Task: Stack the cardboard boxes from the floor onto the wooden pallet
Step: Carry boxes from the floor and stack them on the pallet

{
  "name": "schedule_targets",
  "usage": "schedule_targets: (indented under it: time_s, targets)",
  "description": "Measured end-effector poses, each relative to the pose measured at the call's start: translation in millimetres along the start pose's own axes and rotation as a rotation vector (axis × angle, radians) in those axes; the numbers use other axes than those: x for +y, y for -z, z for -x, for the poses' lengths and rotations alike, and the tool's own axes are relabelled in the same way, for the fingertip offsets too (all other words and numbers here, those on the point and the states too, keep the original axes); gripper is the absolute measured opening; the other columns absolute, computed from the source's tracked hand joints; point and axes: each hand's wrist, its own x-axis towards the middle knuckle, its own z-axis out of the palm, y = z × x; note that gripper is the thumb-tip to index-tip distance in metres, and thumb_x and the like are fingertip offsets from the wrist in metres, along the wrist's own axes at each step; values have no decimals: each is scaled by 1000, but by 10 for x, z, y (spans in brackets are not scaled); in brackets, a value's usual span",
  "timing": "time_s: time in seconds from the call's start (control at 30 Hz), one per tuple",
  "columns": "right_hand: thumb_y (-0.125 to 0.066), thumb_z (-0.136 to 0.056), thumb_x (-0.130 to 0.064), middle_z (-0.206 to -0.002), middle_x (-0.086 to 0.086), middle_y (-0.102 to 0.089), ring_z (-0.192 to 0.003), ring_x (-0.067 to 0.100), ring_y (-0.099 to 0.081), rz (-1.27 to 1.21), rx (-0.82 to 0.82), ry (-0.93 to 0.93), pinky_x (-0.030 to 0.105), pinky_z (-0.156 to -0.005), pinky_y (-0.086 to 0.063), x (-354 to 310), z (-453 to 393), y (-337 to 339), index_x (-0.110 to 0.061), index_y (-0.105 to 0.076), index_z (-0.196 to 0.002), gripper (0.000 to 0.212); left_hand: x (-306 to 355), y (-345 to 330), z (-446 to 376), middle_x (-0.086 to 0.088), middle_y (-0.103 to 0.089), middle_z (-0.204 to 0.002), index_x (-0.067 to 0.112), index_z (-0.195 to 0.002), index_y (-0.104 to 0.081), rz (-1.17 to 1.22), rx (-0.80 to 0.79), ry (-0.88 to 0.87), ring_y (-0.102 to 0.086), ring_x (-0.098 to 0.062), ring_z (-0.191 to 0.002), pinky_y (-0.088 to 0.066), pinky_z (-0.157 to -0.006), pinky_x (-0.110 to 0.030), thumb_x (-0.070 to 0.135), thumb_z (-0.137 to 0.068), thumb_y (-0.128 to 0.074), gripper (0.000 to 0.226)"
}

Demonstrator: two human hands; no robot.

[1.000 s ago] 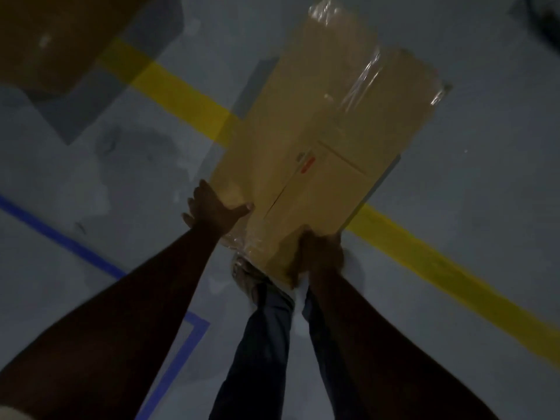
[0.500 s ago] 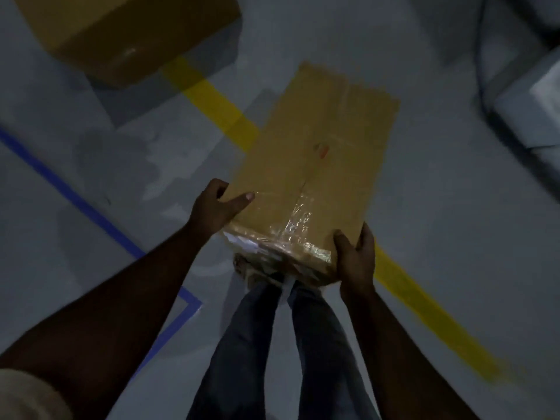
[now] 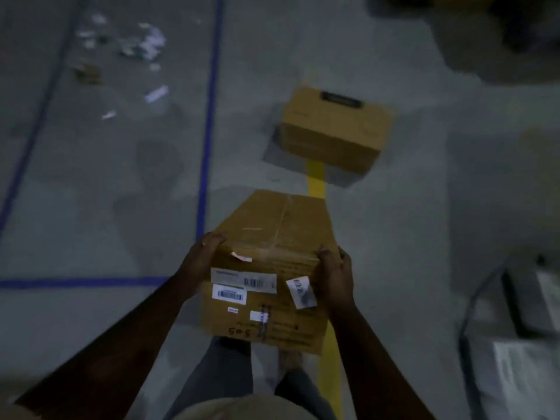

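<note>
I hold a long taped cardboard box (image 3: 272,231) in front of me, lifted off the floor. Its near end face carries several barcode labels and handwritten digits. My left hand (image 3: 200,259) grips the box's upper left edge with fingers curled over the top. My right hand (image 3: 336,274) grips the upper right edge the same way. A second cardboard box (image 3: 330,131) with a dark handle slot sits on the floor ahead, on the yellow line. No pallet is in view.
Grey concrete floor with blue tape lines (image 3: 209,116) on the left and a yellow line (image 3: 316,180) running under the boxes. Paper scraps (image 3: 142,43) litter the far left. Dark equipment and cables (image 3: 521,313) stand at the right. My legs are below the box.
The box has been raised and turned so its labelled end faces me. My view swung, bringing the second box from the upper left to straight ahead. Both hands shifted to the top edges.
</note>
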Motion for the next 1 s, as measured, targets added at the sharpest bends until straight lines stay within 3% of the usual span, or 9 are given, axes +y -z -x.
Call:
schedule_targets:
  time_s: [0.07,0.13,0.23,0.33,0.47,0.53,0.67,0.83,1.0]
  targets:
    - [-74,-91,-34,-108,-4,-67,-93,17,-64,90,-100,62,38,-81,-51,-65,284,-228,-24,-49,-143,59,-150,331,543,-5,-79,-99,21,-105,-76,93,116,-93,-76,-28,-90,-58,-83,-43,39,-95,-66,23]
    - [-75,-91,-36,-136,1,-58,-115,26,-59,162,-218,110,46,-95,-51,-73,608,-438,-29,-44,-149,67,-330,652,1092,-8,-78,-106,22,-114,-74,202,235,-126,-75,-33,-97,-59,-86,-47,45,-88,-72,35]
    - [-73,-92,-37,-151,-1,-46,-131,27,-49,262,-413,203,54,-106,-46,-20,1123,-778,-31,-40,-153,69,-673,1097,1860,-5,-78,-108,24,-117,-73,360,453,-147,-75,-28,-96,-59,-88,-49,47,-81,-74,43]
    - [-70,-94,-30,-139,-5,-52,-122,21,-51,388,-580,265,45,-98,-47,99,1675,-1150,-28,-46,-148,59,-1050,1440,2593,-3,-79,-101,27,-110,-75,480,654,-157,-76,-27,-91,-60,-84,-46,35,-93,-66,21]
    - [-68,-94,-27,-130,-2,-61,-113,24,-59,545,-787,318,45,-96,-51,451,2409,-1596,-27,-52,-140,49,-1640,1801,3421,-1,-79,-94,28,-106,-74,643,867,-136,-76,-20,-83,-62,-77,-42,36,-95,-61,20]
    - [-69,-88,-35,-133,-3,-55,-116,23,-54,611,-863,320,44,-95,-48,653,2780,-1742,-28,-48,-144,60,-1915,1895,3786,-11,-77,-103,24,-111,-73,733,918,-128,-75,-26,-88,-60,-81,-44,36,-92,-62,24]
    - [-65,-66,-51,-127,3,-64,-110,26,-62,738,-994,313,50,-96,-55,1193,3392,-1999,-30,-51,-133,71,-2475,2057,4438,-17,-74,-102,12,-118,-67,878,1015,-140,-71,-28,-82,-56,-70,-36,22,-97,-58,25]
    - [-67,-73,-42,-120,6,-67,-102,28,-67,839,-1155,315,53,-91,-58,1941,4254,-2209,-27,-52,-132,63,-3271,2336,5232,-17,-72,-107,19,-118,-64,1017,1114,-137,-71,-34,-95,-57,-83,-46,25,-98,-58,22]
    - [-69,-66,-44,-118,7,-69,-103,30,-69,900,-1254,299,55,-91,-59,2620,4987,-2345,-32,-54,-125,62,-3981,2728,5848,-16,-73,-103,18,-117,-66,1055,1169,-153,-73,-29,-85,-57,-65,-38,27,-98,-58,22]
